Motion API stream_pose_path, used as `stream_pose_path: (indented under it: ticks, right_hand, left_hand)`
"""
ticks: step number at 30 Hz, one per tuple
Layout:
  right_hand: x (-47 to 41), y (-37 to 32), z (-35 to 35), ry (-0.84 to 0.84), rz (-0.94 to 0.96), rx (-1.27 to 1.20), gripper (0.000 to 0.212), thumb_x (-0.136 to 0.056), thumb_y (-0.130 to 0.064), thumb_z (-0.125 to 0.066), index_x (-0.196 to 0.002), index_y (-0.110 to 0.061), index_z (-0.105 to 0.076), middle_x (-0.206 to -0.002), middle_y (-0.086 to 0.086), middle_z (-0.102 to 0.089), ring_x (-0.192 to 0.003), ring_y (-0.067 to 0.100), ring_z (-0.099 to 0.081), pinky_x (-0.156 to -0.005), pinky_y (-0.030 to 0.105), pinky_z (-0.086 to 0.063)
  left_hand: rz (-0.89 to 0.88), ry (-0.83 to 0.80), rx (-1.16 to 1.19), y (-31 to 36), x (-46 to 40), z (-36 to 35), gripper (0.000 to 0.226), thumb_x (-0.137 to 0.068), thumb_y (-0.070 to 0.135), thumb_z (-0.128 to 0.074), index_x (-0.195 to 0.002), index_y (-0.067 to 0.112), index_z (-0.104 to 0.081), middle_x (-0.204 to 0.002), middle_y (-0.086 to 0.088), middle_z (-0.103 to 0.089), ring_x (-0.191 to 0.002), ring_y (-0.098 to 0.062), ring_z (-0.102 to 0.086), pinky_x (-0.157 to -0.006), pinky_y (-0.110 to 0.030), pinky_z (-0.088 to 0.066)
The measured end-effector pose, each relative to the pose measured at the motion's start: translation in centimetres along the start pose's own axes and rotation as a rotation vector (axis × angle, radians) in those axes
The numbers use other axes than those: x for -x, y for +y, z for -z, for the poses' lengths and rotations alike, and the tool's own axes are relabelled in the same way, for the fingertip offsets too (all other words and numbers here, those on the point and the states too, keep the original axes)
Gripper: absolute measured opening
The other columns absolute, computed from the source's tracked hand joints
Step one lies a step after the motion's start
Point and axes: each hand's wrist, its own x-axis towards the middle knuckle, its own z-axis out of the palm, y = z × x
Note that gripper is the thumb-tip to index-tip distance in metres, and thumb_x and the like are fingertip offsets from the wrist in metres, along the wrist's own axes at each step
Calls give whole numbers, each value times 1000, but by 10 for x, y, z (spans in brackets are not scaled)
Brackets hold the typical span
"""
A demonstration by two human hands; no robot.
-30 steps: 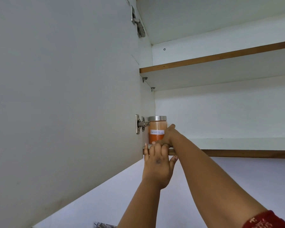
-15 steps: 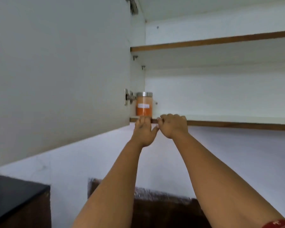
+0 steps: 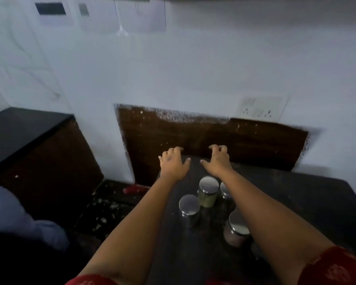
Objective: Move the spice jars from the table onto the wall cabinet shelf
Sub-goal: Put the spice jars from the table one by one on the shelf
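Reaching forward over the dark bench (image 3: 296, 202), both arms are extended. Left hand (image 3: 173, 164) and right hand (image 3: 218, 162) hover near the far edge, palms down, fingers loosely curled; neither grip holds anything. Four spice jars with shiny metal lids stand on the bench between and under the forearms: green-filled jar (image 3: 208, 192) at centre; a jar (image 3: 189, 209) just left of it, contents unclear; a jar (image 3: 225, 191) partly hidden by the right forearm; a brownish-filled jar (image 3: 235, 231) nearest the viewer. Behind the bench: brown wall panel (image 3: 214, 132), white wall with socket plate (image 3: 261, 109). Frame blurred.
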Motion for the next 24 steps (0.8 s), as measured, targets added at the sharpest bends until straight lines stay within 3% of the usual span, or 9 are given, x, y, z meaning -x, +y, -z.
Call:
stream_pose_path:
  ticks: [3, 6, 8, 13, 17, 19, 21, 23, 24]
  right_hand:
    - [14, 13, -33, -159, 8, 17, 66, -88, -48, -63, -139, -15, -40, -141, 12, -35, -126, 32, -46, -103, 41, -43]
    - [31, 12, -62, -301, 167, 1, 63, -85, -47, -67, -137, -18, -44, -135, 8, -48, -120, 27, -53, -99, 40, -46]
    - [44, 14, -82, -344, 208, -6, 62, -84, -46, -68, -136, -20, -45, -133, 7, -51, -120, 25, -53, -99, 39, -46]
    - [54, 29, -111, -540, 216, 299, 83, -72, -55, -73, -139, -22, -39, -132, 15, -43, -124, 36, -45, -105, 44, -40]
    - [45, 27, -105, -415, 145, 99, 70, -70, -49, -75, -132, -26, -52, -120, 6, -55, -113, 26, -55, -90, 30, -44]
    - [35, 14, -87, -327, 29, -179, 64, -71, -56, -70, -129, -32, -57, -117, -5, -60, -106, 17, -57, -83, 28, -45]
    - [23, -5, -63, -286, -95, -474, 62, -62, -62, -65, -118, -38, -59, -111, -6, -64, -98, 15, -61, -77, 31, -49]
    - [12, -21, -41, -288, -120, -592, 66, -56, -61, -65, -115, -33, -52, -105, -1, -62, -92, 18, -62, -71, 34, -50]
    - [9, -26, -31, -288, -112, -622, 69, -56, -60, -66, -114, -28, -50, -104, 1, -61, -92, 19, -62, -71, 35, -51]
  left_hand:
    - [115, -169, -4, -28, 27, -27, 51, -94, 35, -54, -137, 10, -41, -142, -14, -42, -132, -34, -36, -112, -46, -29]
    - [178, -319, 4, -47, 46, -47, 54, -89, 21, -63, -135, 4, -42, -142, -16, -37, -132, -33, -39, -109, -38, -36]
    - [199, -401, -20, -57, 56, -53, 56, -87, 18, -65, -135, 4, -41, -142, -17, -35, -132, -34, -40, -108, -38, -37]
    - [296, -550, 27, -71, 66, -60, 79, -80, 15, -74, -145, 7, -30, -148, -16, -32, -135, -34, -38, -109, -43, -39]
    - [558, -452, 587, -68, 65, -59, 49, -91, 7, -53, -139, 10, -42, -140, -16, -45, -119, -29, -49, -93, -35, -45]
    - [707, -322, 816, -63, 65, -51, 29, -97, 20, -46, -125, 12, -51, -127, -16, -53, -101, -24, -54, -80, -33, -44]
    - [826, -283, 1153, -66, 60, -45, 35, -97, 45, -45, -119, 18, -52, -115, -13, -55, -101, -25, -56, -87, -40, -49]
    - [871, -430, 1532, -69, 51, -39, 56, -90, 60, -47, -123, 16, -50, -119, -13, -54, -114, -35, -55, -98, -51, -48]
    - [831, -545, 1687, -68, 47, -36, 66, -87, 62, -49, -129, 11, -50, -125, -17, -55, -113, -38, -57, -95, -48, -52]
